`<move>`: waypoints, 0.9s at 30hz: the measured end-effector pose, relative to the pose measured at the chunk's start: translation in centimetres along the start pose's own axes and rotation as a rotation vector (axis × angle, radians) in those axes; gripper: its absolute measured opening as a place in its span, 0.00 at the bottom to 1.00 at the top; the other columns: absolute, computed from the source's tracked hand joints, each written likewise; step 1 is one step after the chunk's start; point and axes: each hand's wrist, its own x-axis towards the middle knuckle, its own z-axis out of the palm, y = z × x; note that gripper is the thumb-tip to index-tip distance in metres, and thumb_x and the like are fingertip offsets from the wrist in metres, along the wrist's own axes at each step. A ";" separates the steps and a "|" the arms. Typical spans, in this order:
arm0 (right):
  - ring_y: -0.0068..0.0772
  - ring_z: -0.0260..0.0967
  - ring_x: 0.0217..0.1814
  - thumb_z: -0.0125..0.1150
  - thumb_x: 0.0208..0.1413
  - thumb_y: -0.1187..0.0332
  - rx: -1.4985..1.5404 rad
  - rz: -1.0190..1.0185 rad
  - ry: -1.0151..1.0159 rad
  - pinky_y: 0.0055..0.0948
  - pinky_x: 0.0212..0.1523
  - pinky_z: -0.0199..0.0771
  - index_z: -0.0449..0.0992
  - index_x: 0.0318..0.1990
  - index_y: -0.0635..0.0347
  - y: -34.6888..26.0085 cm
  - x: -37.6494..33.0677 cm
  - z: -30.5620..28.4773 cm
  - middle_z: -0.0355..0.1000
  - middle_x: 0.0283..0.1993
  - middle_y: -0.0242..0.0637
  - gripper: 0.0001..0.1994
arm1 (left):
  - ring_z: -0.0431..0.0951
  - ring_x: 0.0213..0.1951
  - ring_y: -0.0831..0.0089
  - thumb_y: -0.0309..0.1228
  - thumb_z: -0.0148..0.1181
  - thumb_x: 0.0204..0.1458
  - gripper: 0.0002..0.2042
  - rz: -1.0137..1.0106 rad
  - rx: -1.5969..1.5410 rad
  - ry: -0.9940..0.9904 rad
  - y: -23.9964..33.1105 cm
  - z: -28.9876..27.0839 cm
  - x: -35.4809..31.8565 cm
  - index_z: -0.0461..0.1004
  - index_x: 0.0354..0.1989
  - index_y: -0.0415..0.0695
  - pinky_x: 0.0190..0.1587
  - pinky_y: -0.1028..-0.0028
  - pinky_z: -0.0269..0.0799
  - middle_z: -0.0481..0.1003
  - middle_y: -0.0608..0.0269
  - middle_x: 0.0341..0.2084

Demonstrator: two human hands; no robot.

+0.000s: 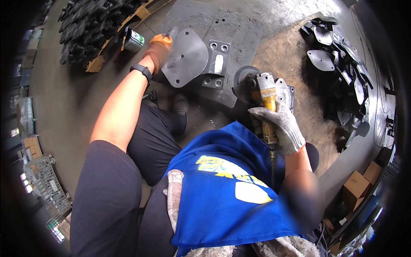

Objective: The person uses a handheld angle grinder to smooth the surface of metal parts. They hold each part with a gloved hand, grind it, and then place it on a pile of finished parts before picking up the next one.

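My left hand (161, 48), in an orange and grey glove, is closed on the left edge of a rounded dark metal plate (185, 64) with small holes. The plate's right side meets a rectangular bracket (217, 64) with several round holes; both are over a flat steel sheet. My right hand (280, 124), in a grey knit glove, grips a yellow angle grinder (268, 95). Its round disc (245, 78) is at the sheet's right edge, apart from the plate. Another metal piece (284, 92) shows partly behind the grinder.
Dark metal parts are stacked on a wooden pallet (95, 64) at the far left, with a tin can (133, 40) beside it. Loose plates (321, 60) lie heaped on the right. Cardboard boxes (356, 186) stand at the lower right. The grinder's cord (273, 160) runs toward my apron.
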 end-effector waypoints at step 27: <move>0.20 0.71 0.25 0.70 0.54 0.55 -0.230 0.064 -0.059 0.20 0.27 0.72 0.75 0.43 0.61 -1.2 4.0 0.9 0.73 0.27 0.31 0.19 | 0.79 0.43 0.56 0.25 0.62 0.46 0.10 0.612 0.467 0.203 -2.4 -0.4 0.5 0.78 0.38 0.40 0.49 0.68 0.74 0.79 0.51 0.34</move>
